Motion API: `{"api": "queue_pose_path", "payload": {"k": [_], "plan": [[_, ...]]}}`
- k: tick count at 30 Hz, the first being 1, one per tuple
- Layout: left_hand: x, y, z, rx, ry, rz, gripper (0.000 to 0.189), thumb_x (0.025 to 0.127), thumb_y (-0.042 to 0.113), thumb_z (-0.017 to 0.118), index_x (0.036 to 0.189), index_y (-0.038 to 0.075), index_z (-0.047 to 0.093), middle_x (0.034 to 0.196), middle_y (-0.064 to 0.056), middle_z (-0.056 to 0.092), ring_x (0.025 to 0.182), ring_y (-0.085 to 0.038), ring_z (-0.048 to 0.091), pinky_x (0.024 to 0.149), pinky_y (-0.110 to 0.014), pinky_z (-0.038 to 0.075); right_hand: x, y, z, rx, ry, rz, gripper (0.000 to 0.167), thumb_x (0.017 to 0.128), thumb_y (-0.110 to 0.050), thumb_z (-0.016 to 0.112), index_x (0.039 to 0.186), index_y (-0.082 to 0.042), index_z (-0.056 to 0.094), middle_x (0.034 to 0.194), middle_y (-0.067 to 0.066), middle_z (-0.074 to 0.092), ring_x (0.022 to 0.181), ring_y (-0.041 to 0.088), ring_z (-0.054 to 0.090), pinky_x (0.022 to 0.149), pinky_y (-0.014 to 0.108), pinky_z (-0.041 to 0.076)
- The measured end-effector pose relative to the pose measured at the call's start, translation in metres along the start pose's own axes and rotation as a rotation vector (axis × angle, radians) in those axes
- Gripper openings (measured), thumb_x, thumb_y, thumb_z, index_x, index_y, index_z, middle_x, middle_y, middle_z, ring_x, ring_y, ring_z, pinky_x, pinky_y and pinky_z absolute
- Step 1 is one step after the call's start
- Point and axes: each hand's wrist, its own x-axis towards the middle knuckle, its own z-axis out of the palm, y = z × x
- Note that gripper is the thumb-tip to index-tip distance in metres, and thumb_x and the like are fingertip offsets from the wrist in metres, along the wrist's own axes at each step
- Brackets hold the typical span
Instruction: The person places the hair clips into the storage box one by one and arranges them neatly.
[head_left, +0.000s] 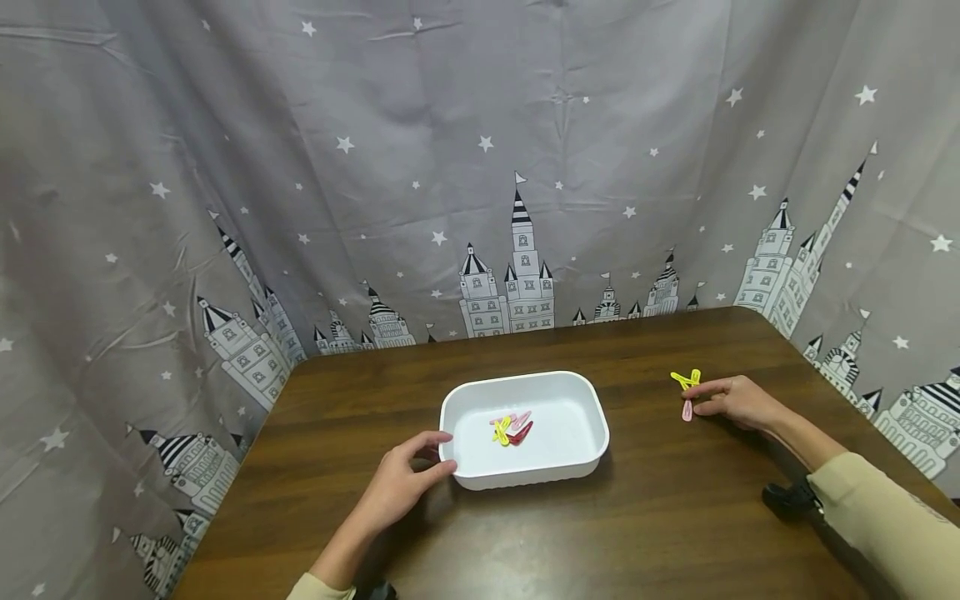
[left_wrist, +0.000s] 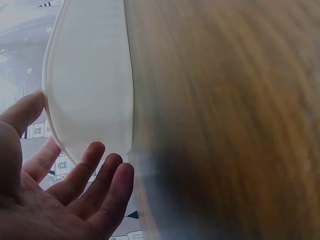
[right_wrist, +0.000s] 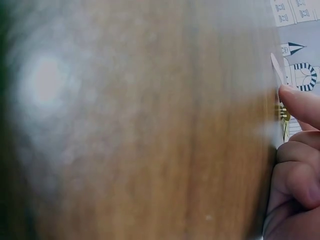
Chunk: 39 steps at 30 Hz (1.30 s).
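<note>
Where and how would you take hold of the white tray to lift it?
By the rim of the white tray, likely at its two short ends, coming from left and right. It sits flat and open-topped with raised walls, so fingertips can hook over the rim. The left hand already touches the left end; the clips inside lie clear of both.

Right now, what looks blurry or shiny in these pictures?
Right wrist view: wood-grain tabletop blurry, white glare on the picture's left; left wrist view: tabletop blurry, left hand clearer; head view: tabletop sharper, pale shine near the bottom edge.
</note>
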Motion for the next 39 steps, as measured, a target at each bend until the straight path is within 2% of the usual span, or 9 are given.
{"api": "queue_pose_path", "payload": {"k": [2, 4, 7, 13, 19, 26, 39], "plan": [[0.0, 0.0, 0.0, -0.004, -0.008, 0.006, 0.038, 0.086, 0.02, 0.081, 0.121, 0.012, 0.07, 0.106, -0.009, 0.072, 0.097, -0.021, 0.067, 0.089, -0.043, 0.052, 0.001, 0.0, 0.001, -0.026, -0.003, -0.036, 0.044, 0.085, -0.01, 0.077, 0.123, 0.009, 0.066, 0.063, -0.006, 0.056, 0.052, 0.002, 0.037, 0.049, 0.023, 0.037], [0.0, 0.0, -0.001, -0.011, -0.016, 0.01, 0.039, 0.086, 0.021, 0.081, 0.122, 0.012, 0.069, 0.107, -0.009, 0.072, 0.098, -0.02, 0.067, 0.088, -0.04, 0.053, 0.002, 0.0, 0.001, -0.048, -0.001, -0.061, 0.042, 0.085, -0.01, 0.078, 0.121, 0.009, 0.068, 0.081, 0.006, 0.071, 0.062, 0.001, 0.047, 0.056, 0.022, 0.043], [0.0, 0.0, -0.001, -0.013, -0.023, 0.015, 0.039, 0.087, 0.021, 0.081, 0.123, 0.012, 0.069, 0.107, -0.009, 0.072, 0.098, -0.02, 0.068, 0.086, -0.036, 0.053, 0.003, -0.001, 0.002, -0.087, 0.002, -0.096, 0.038, 0.085, -0.011, 0.078, 0.117, 0.009, 0.07, 0.11, 0.019, 0.074, 0.081, -0.001, 0.056, 0.069, 0.02, 0.049], [0.0, 0.0, 0.0, 0.002, -0.015, 0.018, 0.037, 0.087, 0.02, 0.08, 0.122, 0.012, 0.069, 0.105, -0.008, 0.073, 0.095, -0.018, 0.068, 0.084, -0.036, 0.053, -0.001, -0.003, 0.004, -0.119, 0.007, -0.083, 0.033, 0.086, -0.013, 0.078, 0.112, 0.008, 0.072, 0.105, 0.018, 0.075, 0.082, 0.001, 0.058, 0.07, 0.021, 0.049], [-0.001, 0.0, -0.001, 0.002, -0.009, 0.028, 0.037, 0.087, 0.02, 0.08, 0.121, 0.012, 0.069, 0.105, -0.009, 0.073, 0.096, -0.021, 0.069, 0.084, -0.037, 0.053, -0.001, -0.008, 0.006, -0.221, 0.058, -0.079, 0.025, 0.086, -0.017, 0.079, 0.103, 0.001, 0.077, 0.101, 0.013, 0.074, 0.081, 0.009, 0.053, 0.066, 0.023, 0.043], [0.0, 0.0, -0.002, -0.001, -0.028, 0.015, 0.038, 0.087, 0.023, 0.08, 0.122, 0.013, 0.069, 0.105, -0.009, 0.073, 0.097, -0.022, 0.069, 0.084, -0.035, 0.052, -0.003, -0.011, 0.007, -0.293, 0.074, -0.07, 0.023, 0.087, -0.023, 0.078, 0.1, -0.005, 0.078, 0.104, 0.012, 0.074, 0.087, 0.015, 0.054, 0.071, 0.024, 0.042], [-0.001, 0.0, -0.003, 0.012, -0.032, 0.013, 0.039, 0.086, 0.027, 0.081, 0.122, 0.014, 0.069, 0.105, -0.008, 0.072, 0.097, -0.02, 0.068, 0.084, -0.033, 0.052, -0.004, -0.009, 0.008, -0.314, 0.088, -0.071, 0.023, 0.092, -0.027, 0.075, 0.101, -0.007, 0.078, 0.105, 0.011, 0.074, 0.093, 0.016, 0.057, 0.074, 0.023, 0.043]]}}
